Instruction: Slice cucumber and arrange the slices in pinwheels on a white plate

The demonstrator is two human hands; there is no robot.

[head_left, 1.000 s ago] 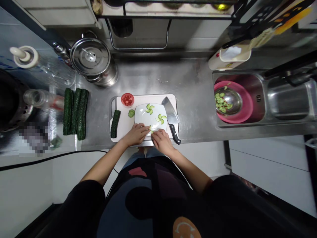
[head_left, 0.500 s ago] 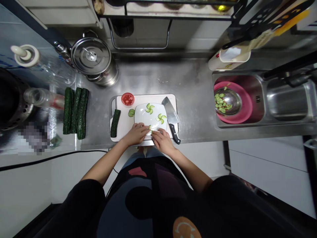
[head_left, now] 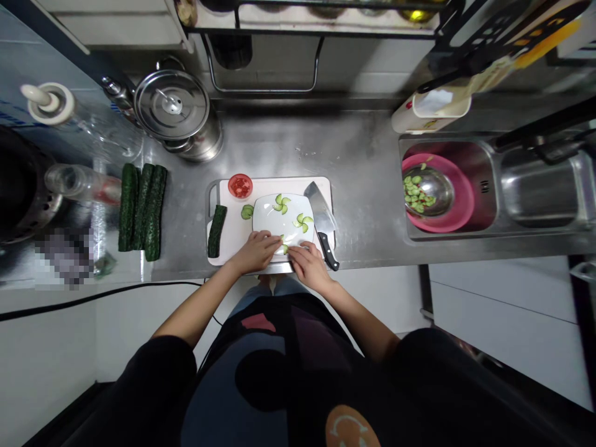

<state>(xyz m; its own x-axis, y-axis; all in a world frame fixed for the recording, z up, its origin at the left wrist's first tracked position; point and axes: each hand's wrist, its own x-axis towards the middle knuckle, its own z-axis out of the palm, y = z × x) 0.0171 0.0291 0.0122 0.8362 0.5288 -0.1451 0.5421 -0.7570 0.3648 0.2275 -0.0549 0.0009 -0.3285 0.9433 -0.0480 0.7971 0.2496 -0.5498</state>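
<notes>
A white plate point(head_left: 272, 214) lies on a white cutting board point(head_left: 233, 239), with fanned cucumber slices point(head_left: 281, 203) at its far side and more slices point(head_left: 303, 222) at its right. My left hand point(head_left: 256, 251) reaches over the plate's near edge, fingertips closed together on a small cucumber slice point(head_left: 285, 248). Beside it, my right hand point(head_left: 310, 266) has its fingers somewhat apart, one fingertip at the right end of that slice. To the right of the plate rests a cleaver point(head_left: 321, 208) with a black handle. Left of it are loose cucumber slices point(head_left: 247, 212) and a cucumber piece point(head_left: 216, 231).
A small red bowl point(head_left: 240, 186) with red bits stands on the board's far left. Whole cucumbers point(head_left: 142, 211) and a lidded steel pot point(head_left: 172, 108) are farther left. In the sink at right, a pink basin point(head_left: 463, 198) holds a metal bowl point(head_left: 444, 186) of slices.
My right hand has shifted slightly right, its fingers spreading a little and showing more of the slice near the plate's front edge. My left hand stays in place.
</notes>
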